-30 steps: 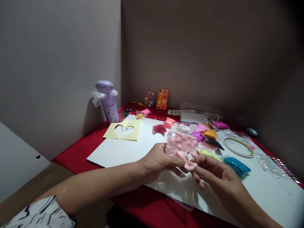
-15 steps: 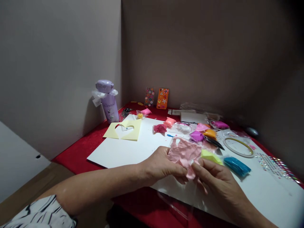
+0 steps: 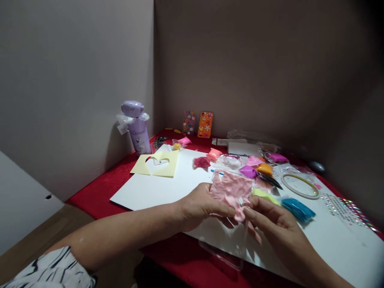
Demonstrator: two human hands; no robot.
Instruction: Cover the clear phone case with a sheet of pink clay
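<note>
Pinching Pink Clay (image 3: 230, 186) on a Clear Phone Case (image 3: 225, 245)

Beyond the clear phone case and well to its left stands a lilac bottle (image 3: 139, 136); "ELEMENT" can be read on it, above a small snowman picture. A tag (image 3: 123, 129) at the bottle's neck is too small to read.

The pink clay lies rumpled over the far part of the clear phone case, with a gap at its far left corner; the near part of the case is bare. Both hands hold the case tilted over the near edge of a white board (image 3: 171, 190). The left hand (image 3: 201, 206), its forearm slanting in from the case's near left, grips case and clay together, thumb flat across the clay and fingers curled beneath. The right hand (image 3: 274, 222) comes from the case's right, palm turned inward; its thumb and forefinger close on the clay's near right edge, and the other fingers sit behind the case.

Just right of the case are a lime packet (image 3: 264, 196) and a teal packet (image 3: 298, 210); farther right lie a roll of tape (image 3: 303, 195) and a gem sticker sheet (image 3: 345, 210). Left of the case, yellow paper (image 3: 172, 164) has a heart-shaped opening. Beyond the case, a flowered phone case (image 3: 189, 122) and an orange phone case (image 3: 205, 125) stand upright on the red-covered surface (image 3: 103, 194).
</note>
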